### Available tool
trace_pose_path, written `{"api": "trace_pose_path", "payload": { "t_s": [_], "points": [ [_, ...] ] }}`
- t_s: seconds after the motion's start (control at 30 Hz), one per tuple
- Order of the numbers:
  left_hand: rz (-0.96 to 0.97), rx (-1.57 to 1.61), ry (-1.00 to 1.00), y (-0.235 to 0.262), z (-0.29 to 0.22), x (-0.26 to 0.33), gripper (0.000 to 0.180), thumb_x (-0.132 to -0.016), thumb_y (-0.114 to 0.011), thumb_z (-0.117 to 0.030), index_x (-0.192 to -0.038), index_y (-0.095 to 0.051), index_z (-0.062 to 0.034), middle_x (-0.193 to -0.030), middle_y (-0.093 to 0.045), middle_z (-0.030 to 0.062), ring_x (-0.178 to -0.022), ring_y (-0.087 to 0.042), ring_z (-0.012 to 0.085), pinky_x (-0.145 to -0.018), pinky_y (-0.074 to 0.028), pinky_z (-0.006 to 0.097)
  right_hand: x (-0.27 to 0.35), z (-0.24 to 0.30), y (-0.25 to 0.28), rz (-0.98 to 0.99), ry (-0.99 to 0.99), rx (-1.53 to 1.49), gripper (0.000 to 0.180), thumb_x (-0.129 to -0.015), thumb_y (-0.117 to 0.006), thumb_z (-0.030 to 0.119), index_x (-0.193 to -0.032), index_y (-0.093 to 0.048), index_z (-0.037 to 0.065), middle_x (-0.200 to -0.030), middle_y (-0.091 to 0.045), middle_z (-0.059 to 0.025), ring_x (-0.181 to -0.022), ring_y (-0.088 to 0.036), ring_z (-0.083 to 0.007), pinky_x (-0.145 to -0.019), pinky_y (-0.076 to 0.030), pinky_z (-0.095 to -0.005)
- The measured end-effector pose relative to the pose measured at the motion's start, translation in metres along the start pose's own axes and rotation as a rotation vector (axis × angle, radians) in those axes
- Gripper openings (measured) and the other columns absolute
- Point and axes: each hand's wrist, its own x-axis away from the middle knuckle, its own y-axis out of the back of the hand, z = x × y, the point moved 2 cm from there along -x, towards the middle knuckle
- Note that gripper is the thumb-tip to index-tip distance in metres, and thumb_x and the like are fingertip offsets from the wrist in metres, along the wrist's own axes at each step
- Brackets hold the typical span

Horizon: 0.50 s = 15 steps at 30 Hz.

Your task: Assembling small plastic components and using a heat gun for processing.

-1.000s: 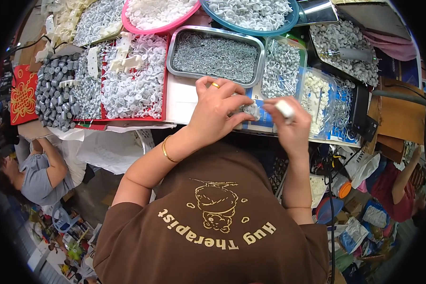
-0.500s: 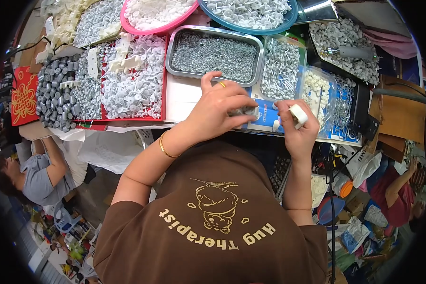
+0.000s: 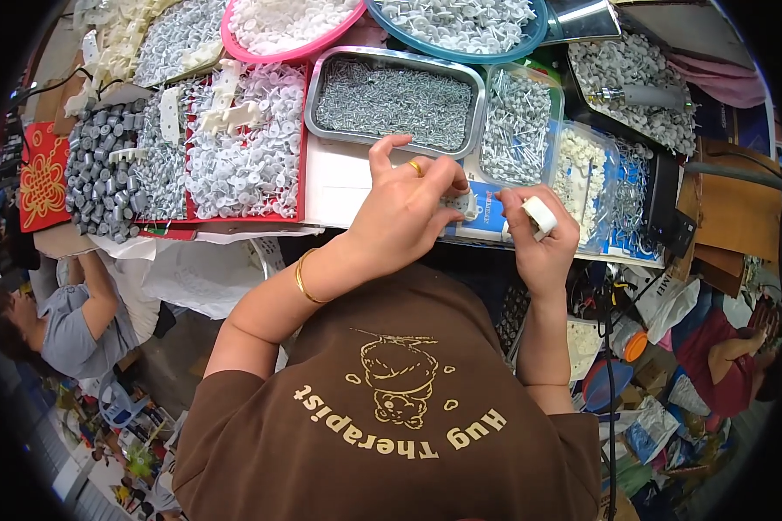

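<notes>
My worktop is crowded with trays: a red tray of white plastic pieces on the left, a metal tray of grey screws ahead. Just below the metal tray, my left hand pinches a small white plastic part between thumb and fingertips, grip closed narrow around it. Just beside it, my right hand is curled around a small white cap, held near the part, over a blue packet.
</notes>
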Motion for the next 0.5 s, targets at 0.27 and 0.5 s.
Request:
{"api": "trace_pose_path", "payload": {
  "t_s": [0.27,0.5],
  "points": [
    [-0.012,-0.038,-0.024,-0.003,-0.001,-0.004,0.038,-0.077,-0.078,-0.008,-0.107,-0.054,-0.0085,-0.09,-0.07,-0.0008,-0.091,-0.066,0.0212,-0.106,-0.027,0.053,0.001,0.0,0.0,0.001,0.025,-0.008,0.012,-0.094,-0.072,0.009,-0.091,-0.073,-0.002,-0.082,-0.067,-0.0036,-0.071,-0.059,-0.0086,-0.064,-0.045,-0.0231],
    [-0.047,-0.125,-0.008,0.007,-0.001,0.005,0.058,-0.076,-0.082,-0.018,-0.127,-0.056,-0.0075,-0.102,-0.072,0.0026,-0.1,-0.066,0.0198,-0.109,-0.026,0.051,0.01,-0.009,0.001,0.088,-0.083,-0.31,0.028,-0.098,-0.067,0.012,-0.118,-0.051,0.001,-0.089,-0.061,-0.0048,-0.073,-0.055,-0.0087,-0.064,-0.044,-0.021]
  ]
}}
